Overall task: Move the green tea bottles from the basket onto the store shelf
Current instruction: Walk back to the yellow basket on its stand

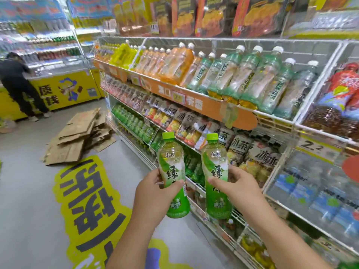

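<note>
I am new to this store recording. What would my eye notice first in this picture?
First, two green tea bottles with green caps, upright in the centre foreground: one in the left hand, one in the right hand. Behind them runs the wire store shelf packed with drinks. Flattened cardboard boxes lie on the floor at left.

Two bare forearms reach forward, near. Left hand (153, 193) and right hand (236, 188) each grip an upright green tea bottle.

Bare forearms, apparently no sleeves.
</note>
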`<state>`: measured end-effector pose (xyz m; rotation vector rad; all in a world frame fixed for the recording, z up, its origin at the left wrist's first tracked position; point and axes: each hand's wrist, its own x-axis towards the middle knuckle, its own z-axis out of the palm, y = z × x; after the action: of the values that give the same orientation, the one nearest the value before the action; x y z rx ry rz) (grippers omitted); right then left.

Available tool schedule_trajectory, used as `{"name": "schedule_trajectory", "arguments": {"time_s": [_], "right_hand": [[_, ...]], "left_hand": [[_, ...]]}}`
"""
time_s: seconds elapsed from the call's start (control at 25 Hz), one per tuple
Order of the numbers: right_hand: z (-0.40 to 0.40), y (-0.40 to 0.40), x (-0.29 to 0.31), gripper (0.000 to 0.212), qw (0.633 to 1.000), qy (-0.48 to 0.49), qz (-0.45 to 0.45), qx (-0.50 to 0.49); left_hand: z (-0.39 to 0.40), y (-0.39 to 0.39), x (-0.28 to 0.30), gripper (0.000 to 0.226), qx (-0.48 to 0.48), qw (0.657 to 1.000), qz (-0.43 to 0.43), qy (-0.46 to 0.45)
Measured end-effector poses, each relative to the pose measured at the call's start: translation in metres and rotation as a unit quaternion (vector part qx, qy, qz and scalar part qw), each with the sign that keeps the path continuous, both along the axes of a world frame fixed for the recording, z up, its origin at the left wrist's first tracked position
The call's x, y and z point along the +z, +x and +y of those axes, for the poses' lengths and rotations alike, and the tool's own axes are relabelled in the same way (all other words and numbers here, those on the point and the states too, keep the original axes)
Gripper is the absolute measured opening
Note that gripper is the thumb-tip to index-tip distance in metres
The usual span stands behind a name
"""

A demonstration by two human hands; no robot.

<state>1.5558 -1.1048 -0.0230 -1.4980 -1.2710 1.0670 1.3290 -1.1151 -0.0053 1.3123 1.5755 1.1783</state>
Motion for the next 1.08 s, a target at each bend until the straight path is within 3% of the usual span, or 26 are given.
{"name": "schedule_trajectory", "arguments": {"time_s": [0.08, 0.24, 0.4, 0.52, 0.72, 1.08], "right_hand": [[0.026, -0.024, -0.011, 0.09, 0.999, -0.016, 0.005, -0.043], [0.063, -0.07, -0.031, 0.052, 0.991, -0.035, 0.001, -0.126], [0.081, -0.088, -0.054, 0.064, 0.975, -0.08, 0.002, -0.206], [0.087, -0.085, -0.083, 0.053, 0.966, -0.086, -0.028, -0.243], [0.098, -0.067, -0.152, 0.027, 0.96, -0.107, -0.001, -0.261], [0.115, -0.074, -0.315, 0.026, 0.919, -0.14, 0.032, -0.366]], "left_hand": [[0.047, -0.023, -0.01, 0.033, -0.04, 0.999, 0.007, -0.006], [0.133, -0.061, -0.025, 0.044, -0.119, 0.992, 0.022, -0.027], [0.19, -0.062, -0.043, 0.042, -0.186, 0.981, 0.008, -0.053], [0.216, -0.05, -0.07, 0.036, -0.225, 0.971, -0.02, -0.08], [0.24, -0.03, -0.143, 0.04, -0.264, 0.957, -0.031, -0.12], [0.277, -0.012, -0.327, 0.043, -0.339, 0.921, -0.026, -0.191]]}}
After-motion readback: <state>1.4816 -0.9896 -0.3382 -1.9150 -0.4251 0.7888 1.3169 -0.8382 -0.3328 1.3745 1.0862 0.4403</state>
